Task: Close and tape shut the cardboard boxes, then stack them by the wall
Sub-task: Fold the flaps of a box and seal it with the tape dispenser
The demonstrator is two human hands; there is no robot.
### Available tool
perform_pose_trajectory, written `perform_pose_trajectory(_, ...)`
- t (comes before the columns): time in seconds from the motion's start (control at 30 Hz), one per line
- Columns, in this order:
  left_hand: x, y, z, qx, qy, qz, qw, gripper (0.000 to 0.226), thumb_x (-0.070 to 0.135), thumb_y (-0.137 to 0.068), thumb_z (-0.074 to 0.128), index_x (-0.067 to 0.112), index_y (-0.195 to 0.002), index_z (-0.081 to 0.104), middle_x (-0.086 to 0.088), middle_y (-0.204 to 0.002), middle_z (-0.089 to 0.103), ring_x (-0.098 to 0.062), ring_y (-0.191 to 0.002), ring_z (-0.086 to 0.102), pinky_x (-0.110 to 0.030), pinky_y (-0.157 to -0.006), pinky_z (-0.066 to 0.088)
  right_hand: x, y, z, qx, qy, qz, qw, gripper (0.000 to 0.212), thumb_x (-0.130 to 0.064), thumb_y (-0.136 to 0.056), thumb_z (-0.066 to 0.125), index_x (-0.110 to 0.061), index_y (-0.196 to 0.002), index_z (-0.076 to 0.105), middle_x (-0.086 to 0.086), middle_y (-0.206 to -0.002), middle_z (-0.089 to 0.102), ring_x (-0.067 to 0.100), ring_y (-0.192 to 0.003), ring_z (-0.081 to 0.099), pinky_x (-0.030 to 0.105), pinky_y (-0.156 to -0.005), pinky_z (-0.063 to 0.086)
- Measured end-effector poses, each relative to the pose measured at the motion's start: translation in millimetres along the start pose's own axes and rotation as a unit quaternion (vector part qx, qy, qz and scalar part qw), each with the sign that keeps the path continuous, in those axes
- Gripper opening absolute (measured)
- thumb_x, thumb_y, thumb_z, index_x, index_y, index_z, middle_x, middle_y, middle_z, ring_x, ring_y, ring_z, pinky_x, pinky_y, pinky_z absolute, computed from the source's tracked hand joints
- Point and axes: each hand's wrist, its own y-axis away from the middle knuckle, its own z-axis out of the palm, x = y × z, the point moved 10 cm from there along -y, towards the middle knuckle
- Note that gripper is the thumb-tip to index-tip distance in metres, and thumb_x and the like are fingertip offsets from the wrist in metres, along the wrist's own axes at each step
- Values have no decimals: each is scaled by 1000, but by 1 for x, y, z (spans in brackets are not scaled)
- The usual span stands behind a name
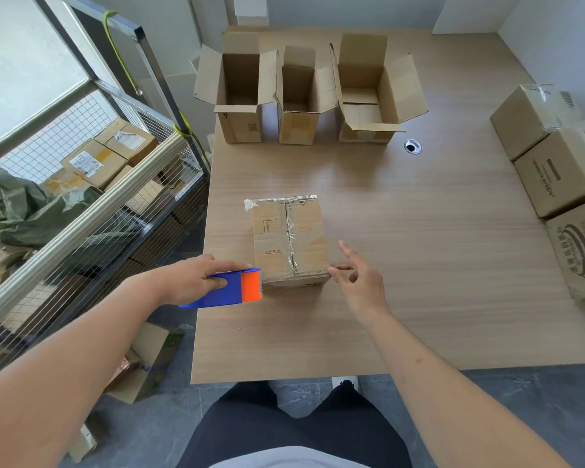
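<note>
The closed cardboard box [289, 241] sits on the wood-grain surface [402, 265], near its front edge, between my two hands. Its top flaps meet along a center seam covered by wrinkled, glossy clear tape, with a loose crumpled tape end at the far left corner. My left hand [196, 276] has its grip closed around the tape dispenser [230, 288], a blue plastic body with an orange front end; that end is just beside the box's near left corner. My right hand [358, 278] is open: fingers spread and relaxed, with the thumb tip at the box's near right corner. Three open boxes [304, 92] stand in a row at the far side, flaps raised, interiors showing plain corrugated brown. Sealed boxes [561, 170] are grouped at the right edge, some printed.
</note>
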Motion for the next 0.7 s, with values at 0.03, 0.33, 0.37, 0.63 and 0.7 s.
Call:
perform_pose_trajectory(0.03,1,0,0,-1,-2,0,1000,55,32,-109,41,79,-134,30,12,-126,46,-13,-112,49,-42,-103,39,4,-2,2,-2,-9,5,1000,63,-37,-89,78,-51,-143,49,-13,-134,58,5,-84,56,37,-96,52)
perform_pose_trajectory(0.33,9,-7,8,3,32,9,999,55,30,-109,42,76,-137,31,9,-124,48,-15,-112,50,-39,-102,39,-71,8,53,-63,264,-252,929,53,-50,-100,40,-48,-153,35,-5,-170,16,19,-154,18,43,-121,18)
perform_pose_trajectory(0.37,12,-9,9,5,40,14,999,55,29,-109,42,76,-137,32,9,-120,48,-14,-110,50,-36,-99,39,-75,10,68,-94,295,-279,909,57,-59,-100,32,-49,-156,26,-4,-172,6,19,-158,7,43,-125,9)
perform_pose_trajectory(0.63,1,-11,24,18,116,40,992,59,25,-107,48,75,-136,35,5,-115,51,-14,-109,53,-33,-101,40,-60,5,90,-55,402,-349,845,60,-56,-101,31,-49,-159,18,0,-171,12,21,-158,10,45,-126,15)
perform_pose_trajectory(0.7,-2,-7,28,22,143,58,988,60,23,-107,50,72,-139,36,5,-118,53,-12,-112,53,-31,-101,39,-61,5,89,-47,401,-357,843,60,-56,-101,33,-50,-159,19,0,-171,13,22,-158,11,45,-126,16)
